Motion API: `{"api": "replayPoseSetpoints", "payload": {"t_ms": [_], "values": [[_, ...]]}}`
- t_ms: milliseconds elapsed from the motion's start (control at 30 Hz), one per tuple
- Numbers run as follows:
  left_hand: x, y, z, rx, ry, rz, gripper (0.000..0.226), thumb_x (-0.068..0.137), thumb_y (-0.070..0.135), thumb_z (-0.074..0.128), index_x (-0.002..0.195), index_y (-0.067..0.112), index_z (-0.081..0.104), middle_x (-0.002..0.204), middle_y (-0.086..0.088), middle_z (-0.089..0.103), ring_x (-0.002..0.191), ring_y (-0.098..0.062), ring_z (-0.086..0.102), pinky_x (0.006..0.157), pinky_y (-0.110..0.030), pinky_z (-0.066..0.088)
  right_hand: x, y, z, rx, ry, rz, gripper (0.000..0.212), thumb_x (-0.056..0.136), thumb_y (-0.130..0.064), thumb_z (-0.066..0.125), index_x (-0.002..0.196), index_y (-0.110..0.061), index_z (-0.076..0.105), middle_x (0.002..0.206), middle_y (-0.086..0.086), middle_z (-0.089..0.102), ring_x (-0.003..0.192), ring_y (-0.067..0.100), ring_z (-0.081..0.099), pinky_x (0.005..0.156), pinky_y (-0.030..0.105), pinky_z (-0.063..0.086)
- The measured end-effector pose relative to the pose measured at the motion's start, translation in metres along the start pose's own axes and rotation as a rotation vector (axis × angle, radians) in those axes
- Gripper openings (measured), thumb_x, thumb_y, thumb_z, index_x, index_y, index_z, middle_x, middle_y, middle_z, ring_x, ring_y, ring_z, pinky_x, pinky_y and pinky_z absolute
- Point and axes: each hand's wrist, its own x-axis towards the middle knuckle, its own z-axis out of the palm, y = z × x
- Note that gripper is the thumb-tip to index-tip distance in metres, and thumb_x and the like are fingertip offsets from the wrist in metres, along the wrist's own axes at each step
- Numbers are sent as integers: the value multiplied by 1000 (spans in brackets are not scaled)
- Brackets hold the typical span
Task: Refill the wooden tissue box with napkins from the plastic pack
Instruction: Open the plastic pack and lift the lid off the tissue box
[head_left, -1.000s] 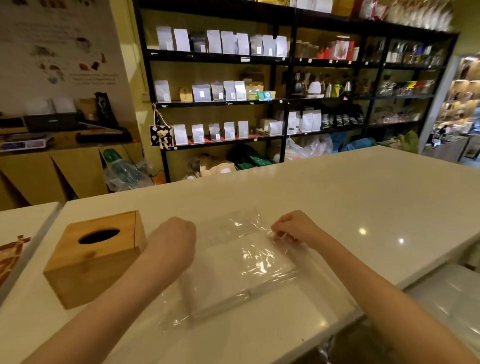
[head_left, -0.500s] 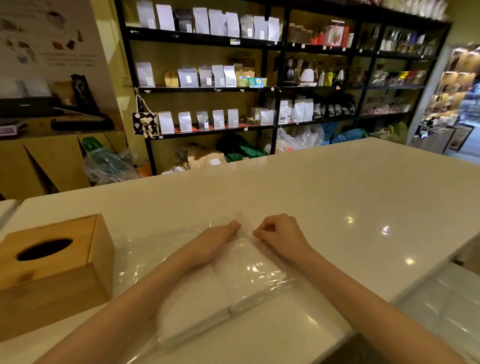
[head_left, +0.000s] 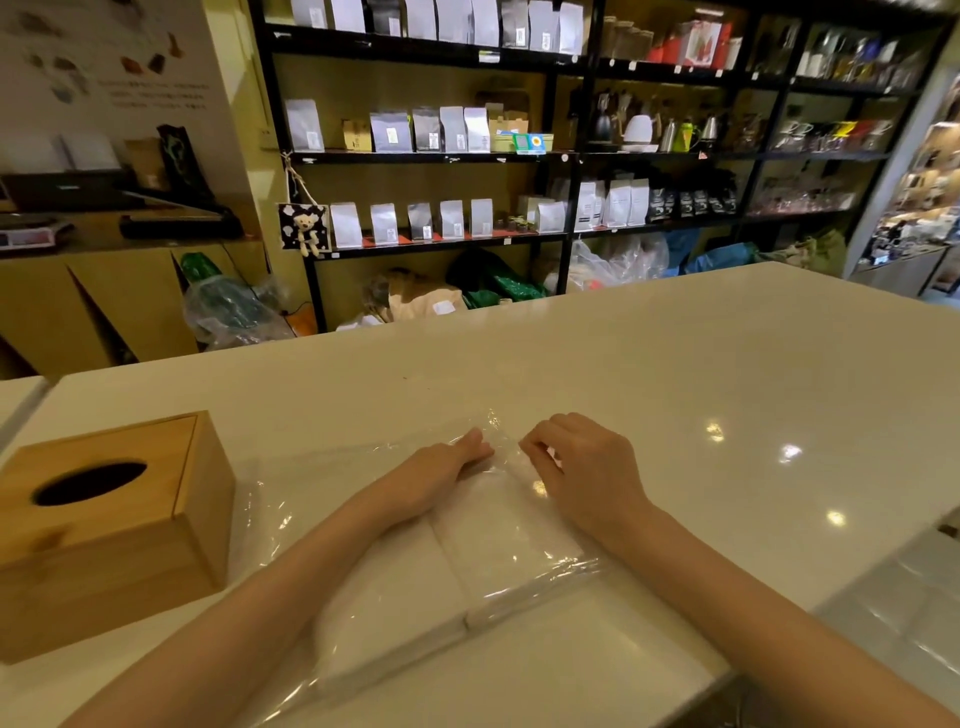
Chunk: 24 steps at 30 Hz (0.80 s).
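A clear plastic pack (head_left: 498, 551) of white napkins lies flat on the white counter in front of me. My left hand (head_left: 447, 467) rests on the pack's far edge with fingertips pinching the plastic film. My right hand (head_left: 582, 467) is just to its right, fingers curled and pinching the same far edge of the film. The two hands are a few centimetres apart. The wooden tissue box (head_left: 109, 530) stands upright at the left of the pack, lid closed, its dark oval slot facing up.
The white counter (head_left: 727, 374) stretches far and right; its near edge runs just below the pack. Black shelves (head_left: 519, 156) with bags and kettles stand behind it. A wooden cabinet (head_left: 104, 301) is at the back left.
My left hand moved from the pack's left side to its far edge, beside my right hand. The view shifted right, so the box sits further left in frame.
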Motion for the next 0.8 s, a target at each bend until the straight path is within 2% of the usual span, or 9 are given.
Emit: {"api": "replayPoseSetpoints", "payload": {"t_ms": [100, 167, 200, 300, 367, 433, 533, 633, 800], "values": [[-3, 4, -7, -95, 112, 49, 43, 92, 39, 39, 91, 14, 73, 104, 6, 68, 99, -10, 60, 82, -12, 40, 5, 4, -7, 247, -59, 167, 10, 83, -20, 64, 73, -20, 66, 66, -13, 61, 61, 10, 54, 57, 21, 43], [-7, 8, -15, -104, 178, 72, 43, 87, 38, 48, 66, 11, 74, 95, 2, 72, 94, -11, 64, 86, -20, 45, 14, 4, -12, 476, -116, 292, 9, 83, -18, 65, 74, -21, 66, 64, -14, 63, 61, 3, 56, 57, 12, 39], [-12, 10, -20, -74, 177, 86, 44, 85, 40, 51, 63, 10, 74, 90, 0, 74, 90, -10, 65, 88, -24, 46, 18, 4, -14, 584, -131, 345, 11, 82, -16, 65, 72, -22, 65, 63, -13, 65, 60, 0, 58, 56, 9, 39], [-34, 18, -42, 112, 11, 86, 34, 81, 41, 59, 74, 12, 74, 74, 7, 75, 70, -4, 66, 67, -14, 48, 28, 5, -21, 726, -172, 415, 13, 83, -14, 64, 72, -23, 64, 62, -7, 68, 59, -5, 58, 54, 6, 38], [-54, 23, -57, 212, -134, 72, 20, 81, 33, 63, 82, 15, 72, 73, 7, 75, 68, -5, 67, 60, -13, 46, 32, 7, -24, 797, -224, 433, 7, 83, -12, 63, 83, -19, 66, 61, -4, 69, 60, 0, 58, 59, 8, 42], [-74, 28, -70, 237, -200, 57, 12, 81, 25, 64, 88, 16, 70, 76, 2, 76, 69, -11, 70, 59, -15, 48, 34, 9, -28, 881, -281, 457, 12, 84, -10, 63, 93, -16, 67, 57, -4, 69, 60, 4, 59, 64, 12, 47], [-102, 36, -81, 214, -210, 50, 10, 82, 18, 63, 89, 16, 69, 79, -2, 77, 71, -15, 72, 57, -16, 51, 33, 16, -35, 956, -377, 464, 14, 84, -11, 62, 94, -19, 70, 61, -4, 71, 63, 8, 61, 65, 17, 51], [-124, 44, -81, 177, -236, 63, 10, 82, 16, 62, 87, 17, 71, 81, -2, 77, 74, -16, 72, 55, -16, 51, 29, 18, -45, 1131, -470, 506, 11, 80, -20, 64, 86, -17, 73, 61, -2, 68, 62, 11, 62, 62, 20, 54], [-148, 59, -59, 177, -270, 92, 10, 81, 17, 63, 87, 18, 71, 79, 2, 77, 74, -13, 72, 60, -17, 53, 17, 18, -59, 1416, -525, 630, 28, 74, -37, 57, 66, -16, 73, 47, -2, 63, 52, 13, 60, 55, 24, 54]]}}
